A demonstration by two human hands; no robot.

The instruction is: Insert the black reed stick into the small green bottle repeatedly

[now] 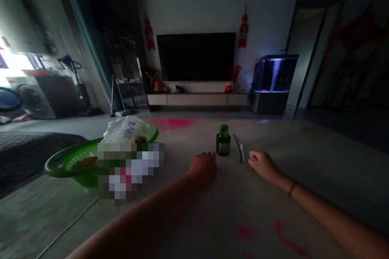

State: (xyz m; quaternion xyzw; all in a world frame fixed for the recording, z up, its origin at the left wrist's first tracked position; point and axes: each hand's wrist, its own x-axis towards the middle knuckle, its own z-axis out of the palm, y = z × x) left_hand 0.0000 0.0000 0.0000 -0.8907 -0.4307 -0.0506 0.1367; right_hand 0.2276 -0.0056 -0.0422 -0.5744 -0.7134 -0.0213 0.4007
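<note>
A small dark green glass bottle (223, 144) with a shiny green cap stands upright on the table. My left hand (203, 168) rests palm down just to the left of it, holding nothing that I can see, its fingers slightly bent and not touching the bottle. On the bottle's right lie a thin dark stick or cord (238, 147) and a short white stick (242, 152). Beyond these, my right hand (263, 164) is curled into a loose fist, with nothing showing in it. A thin band circles the right wrist.
A green plastic basket (53, 170) sits at the left, with a clear plastic bag (121, 127) in it. A blurred-out patch hides part of it. The pale tabletop (188, 226) has pink stains. A television (197, 56) and lit fish tank (275, 75) stand across the room.
</note>
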